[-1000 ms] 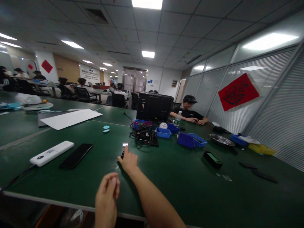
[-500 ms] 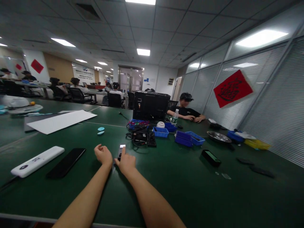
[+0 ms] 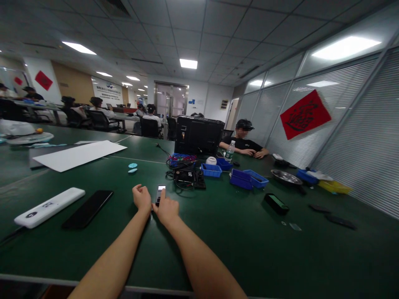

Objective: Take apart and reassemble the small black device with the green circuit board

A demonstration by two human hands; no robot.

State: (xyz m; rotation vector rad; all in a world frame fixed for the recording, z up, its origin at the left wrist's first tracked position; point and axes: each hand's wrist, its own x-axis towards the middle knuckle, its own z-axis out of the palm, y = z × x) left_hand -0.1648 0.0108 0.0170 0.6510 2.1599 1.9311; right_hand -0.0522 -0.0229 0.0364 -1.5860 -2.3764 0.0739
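Dark-green desk beneath, my right hand laid an outstretched index on a small, lit-screened rectangular device, apparently mid-use; whether my curled left hand held anything, I couldn't tell.

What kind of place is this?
It's probably an office: there are black desk chairs, flat ceiling lights, and slatted blinds along the wall on the right.
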